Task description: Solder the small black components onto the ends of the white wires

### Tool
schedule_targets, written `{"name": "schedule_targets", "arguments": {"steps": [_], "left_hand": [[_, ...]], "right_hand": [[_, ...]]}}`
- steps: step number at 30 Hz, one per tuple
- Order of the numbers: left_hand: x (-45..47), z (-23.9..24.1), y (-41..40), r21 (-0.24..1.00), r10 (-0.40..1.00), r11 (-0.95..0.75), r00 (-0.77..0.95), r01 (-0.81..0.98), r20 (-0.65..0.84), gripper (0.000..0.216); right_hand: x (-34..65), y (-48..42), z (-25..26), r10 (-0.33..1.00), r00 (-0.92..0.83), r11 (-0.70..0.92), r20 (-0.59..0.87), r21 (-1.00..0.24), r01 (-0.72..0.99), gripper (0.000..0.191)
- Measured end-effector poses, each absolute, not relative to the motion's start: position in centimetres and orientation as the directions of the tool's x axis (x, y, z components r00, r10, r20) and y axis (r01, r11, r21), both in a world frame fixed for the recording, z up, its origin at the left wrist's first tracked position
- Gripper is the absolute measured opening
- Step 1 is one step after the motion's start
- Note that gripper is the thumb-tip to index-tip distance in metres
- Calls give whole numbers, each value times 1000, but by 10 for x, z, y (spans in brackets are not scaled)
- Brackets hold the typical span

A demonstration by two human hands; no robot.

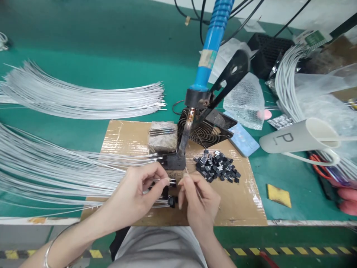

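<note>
My left hand is closed in a pinch on the end of a thin white cable, just below the soldering iron's tip. My right hand pinches a thin wire that looks like solder, its end pointing up toward the iron. The soldering iron, with a blue handle, is held by a black stand over the cardboard. Under my fingers, white cables end in small black connectors, partly hidden. Right of the iron lies a pile of small black parts.
Bundles of white cables lie at the left. Behind the iron sit a black fan and a whitish block. At the right are a white mug, a yellow sponge, a blue box and bubble wrap.
</note>
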State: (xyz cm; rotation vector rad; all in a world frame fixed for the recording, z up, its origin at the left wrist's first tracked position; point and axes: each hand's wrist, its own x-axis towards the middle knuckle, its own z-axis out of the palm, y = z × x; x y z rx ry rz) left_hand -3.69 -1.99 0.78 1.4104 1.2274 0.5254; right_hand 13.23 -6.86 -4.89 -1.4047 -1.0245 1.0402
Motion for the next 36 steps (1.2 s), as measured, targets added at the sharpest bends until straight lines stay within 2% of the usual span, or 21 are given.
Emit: {"name": "schedule_targets", "arguments": {"steps": [3, 9, 18, 28, 36], "left_hand": [[-36, 7, -17, 918, 896, 208, 311, 338, -317, 23], [-37, 6, -17, 892, 891, 249, 271, 378, -363, 23], [-33, 6, -21, 909, 911, 259, 230, 327, -342, 22], [-30, 4, -24, 924, 922, 233, 233, 302, -309, 19], [-32, -1, -26, 925, 900, 244, 287, 292, -328, 22]], "right_hand": [[136, -68, -49, 942, 307, -119, -137, -990, -75, 37], [132, -67, -44, 969, 159, -156, -191, -965, -208, 26], [122, -65, -44, 960, 91, -203, -266, -880, -429, 14], [124, -62, -43, 945, 61, -247, -322, -822, -513, 17], [129, -59, -40, 912, -10, -352, -411, -768, -536, 24]]}}
